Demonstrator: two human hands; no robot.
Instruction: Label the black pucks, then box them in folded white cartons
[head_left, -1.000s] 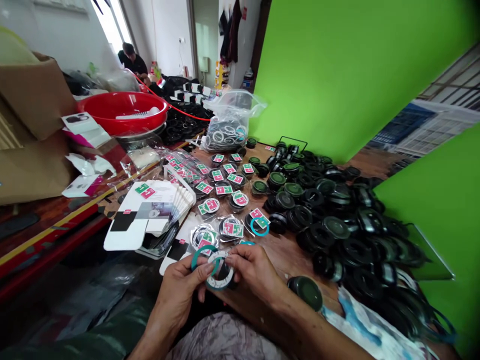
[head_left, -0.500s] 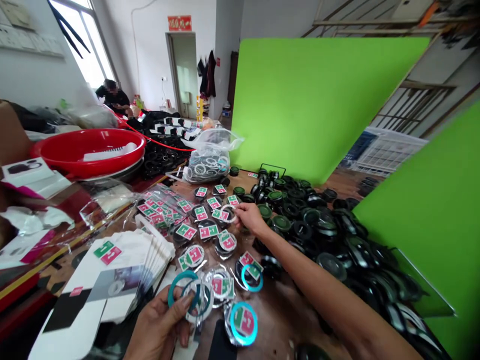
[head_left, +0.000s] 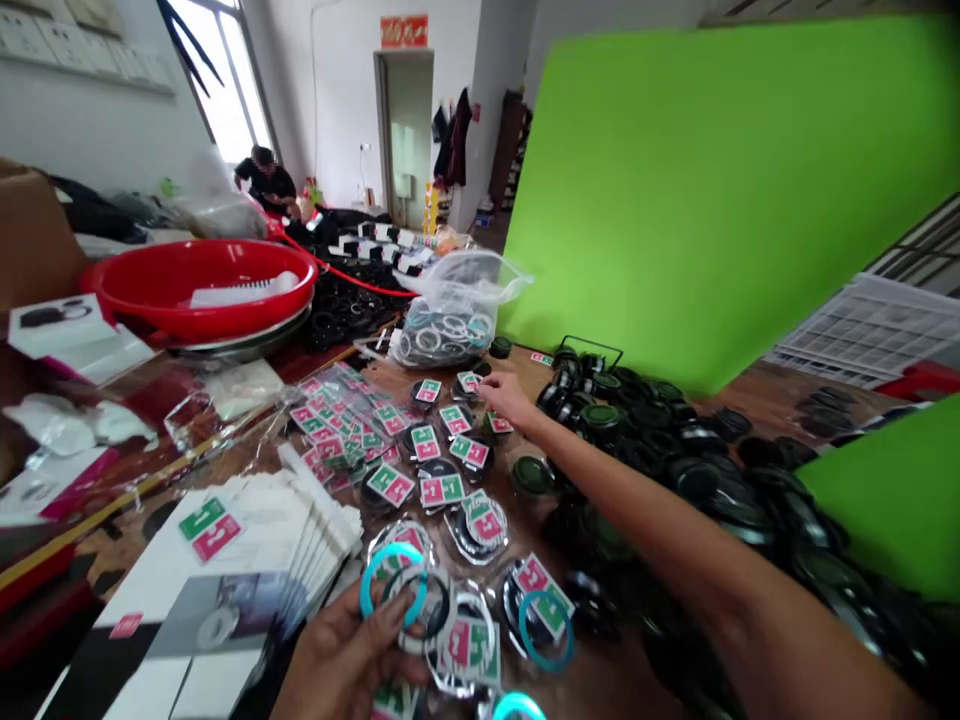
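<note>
Now, the left hand (head_left: pixel 341 665) gripped a teal ring (head_left: pixel 388 580) low in the frame, while the open right hand (head_left: pixel 508 398) reached just above a stickered disc (head_left: pixel 469 382) on the desk (head_left: pixel 517 362); one careless brush of that forearm (head_left: pixel 637 482) could have scattered the neatly spaced packs (head_left: pixel 441 490).

1 L hand (head_left: pixel 349 650), 1 R hand (head_left: pixel 510 398), 3 teal rings (head_left: pixel 523 625), 1 red basin (head_left: pixel 202 325), 1 poly bag (head_left: pixel 442 335).
</note>
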